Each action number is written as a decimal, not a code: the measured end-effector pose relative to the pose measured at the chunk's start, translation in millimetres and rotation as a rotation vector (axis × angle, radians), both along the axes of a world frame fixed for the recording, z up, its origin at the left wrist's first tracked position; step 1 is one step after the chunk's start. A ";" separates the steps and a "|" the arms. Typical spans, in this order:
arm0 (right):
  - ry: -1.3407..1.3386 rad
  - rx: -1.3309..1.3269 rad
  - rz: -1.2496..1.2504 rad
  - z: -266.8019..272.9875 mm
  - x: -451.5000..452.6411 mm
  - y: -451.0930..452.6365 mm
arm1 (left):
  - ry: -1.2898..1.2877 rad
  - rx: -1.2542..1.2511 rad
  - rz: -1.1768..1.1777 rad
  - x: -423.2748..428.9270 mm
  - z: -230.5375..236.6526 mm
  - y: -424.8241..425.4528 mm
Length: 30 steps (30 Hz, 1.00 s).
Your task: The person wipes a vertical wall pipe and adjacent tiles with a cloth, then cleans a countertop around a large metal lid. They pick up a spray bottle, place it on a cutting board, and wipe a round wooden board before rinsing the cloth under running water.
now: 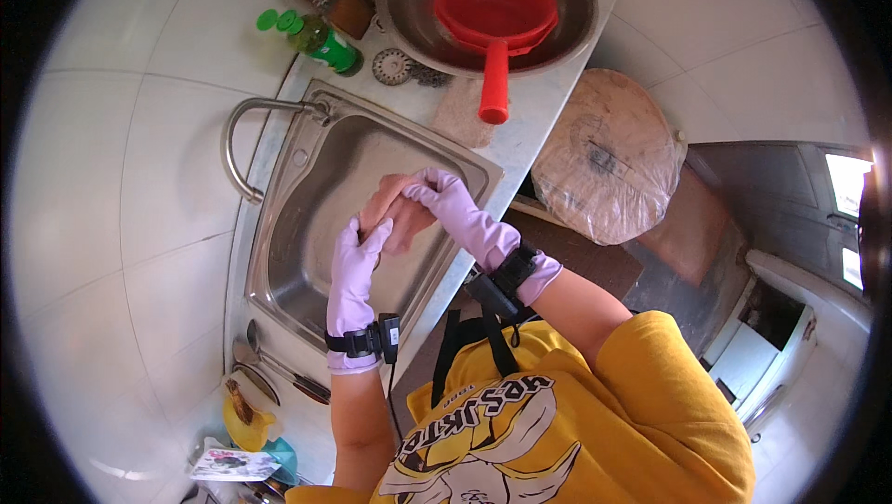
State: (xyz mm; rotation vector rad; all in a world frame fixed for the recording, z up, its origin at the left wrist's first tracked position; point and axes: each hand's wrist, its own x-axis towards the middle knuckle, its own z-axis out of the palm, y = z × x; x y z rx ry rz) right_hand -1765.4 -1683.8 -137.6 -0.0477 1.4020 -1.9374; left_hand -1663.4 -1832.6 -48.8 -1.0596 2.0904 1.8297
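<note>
Both hands wear lilac rubber gloves and hold a crumpled pinkish cloth (401, 218) over a stainless steel sink (306, 225). My left hand (355, 253) grips the cloth's lower left part, with the thumb laid across it. At the upper right of the cloth, my right hand (442, 194) pinches a fold between thumb and fingers. The cloth is bunched up, and the fingers behind it are partly hidden. A curved metal faucet (240, 135) stands at the sink's far left, its spout turned away from the basin.
A large wok (411, 30) holding a red long-handled ladle (496, 79) sits beyond the sink. Nearby are a green bottle (334, 51), a sink strainer (391, 66) and a tan cloth (463, 114). Utensils (279, 364) lie left. A plastic-wrapped round object (606, 162) stands right of the counter.
</note>
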 end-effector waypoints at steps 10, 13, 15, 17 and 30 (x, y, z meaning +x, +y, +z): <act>-0.010 -0.149 -0.008 5.6 11.4 3.2 | 0.327 0.238 0.220 16.4 0.7 16.4; -0.036 -0.198 0.047 18.5 23.6 -1.4 | 0.406 0.242 0.225 18.5 5.8 20.4; -0.133 -0.385 0.079 26.1 33.9 -5.8 | 0.439 0.212 0.260 22.7 7.9 20.1; -0.072 -0.186 0.174 31.5 45.7 -5.4 | 0.443 0.186 0.281 29.3 8.4 17.5; -0.078 -0.032 -0.080 46.2 93.8 33.8 | 0.414 -0.285 0.214 67.3 -9.3 17.3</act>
